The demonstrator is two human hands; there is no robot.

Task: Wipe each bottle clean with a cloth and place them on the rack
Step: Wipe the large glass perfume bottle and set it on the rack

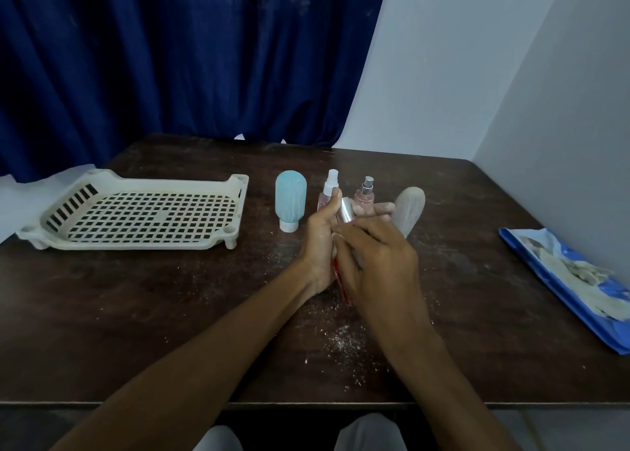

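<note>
Dark brown wooden table (pixel 170 314), scuffed, with white specks (pixel 344 343) scattered toward the front edge. Deep blue curtain (pixel 170 58) behind, pale wall (pixel 477 75) to the right.

Left part of table: cream perforated plastic rack (pixel 153 182), standing flat on its short feet.

Right of the rack, in a loose row on the table:
- light blue squeeze bottle (pixel 290 200), standing on its white cap, near the rack but apart from it;
- clear pink spray bottle with a white nozzle (pixel 330 186), upright, lower part hidden by the left thumb;
- pink bottle with a silver sprayer (pixel 365 195), upright, base hidden behind the fingers;
- grey-white dusty rounded bottle (pixel 410 205), tilted, lower end hidden behind the right hand.

Task item: slim red bottle with a silver cap (pixel 345 212), held above the table just in front of the row, cap pointing away from the person.

Left hand (pixel 318 249): grip closed on that bottle, thumb against the cap's left side, fingers reaching past it underneath.

Right hand (pixel 378 259): grip curled down over the bottle's middle, fingertips pinching a white cloth (pixel 336 237) against it (only a small edge of cloth shows).

Right edge of table: blue plastic packet (pixel 579 290) with crumpled white contents.
</note>
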